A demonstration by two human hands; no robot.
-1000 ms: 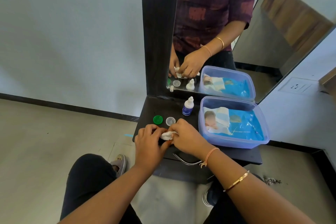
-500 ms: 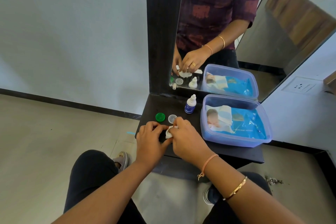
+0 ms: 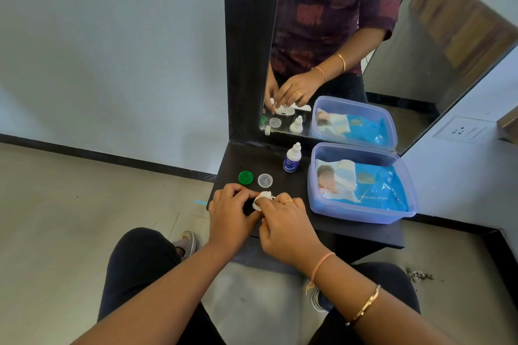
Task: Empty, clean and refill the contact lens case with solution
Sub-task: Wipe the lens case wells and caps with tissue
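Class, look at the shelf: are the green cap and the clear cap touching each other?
Apart. The head view shows a strip of dark shelf between the green cap and the clear cap.

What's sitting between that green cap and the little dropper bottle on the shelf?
A clear round cap lies between the green cap and the solution bottle, apart from both. The head view shows it.

- The lens case is buried: the left hand (image 3: 228,216) curls over it, and the right hand (image 3: 283,224) pinches a tissue wad (image 3: 263,197) across the rest.
- The solution bottle (image 3: 291,159) has a label far too small to read.
- In the mirror (image 3: 406,92), the top edge crops the person at the chest.
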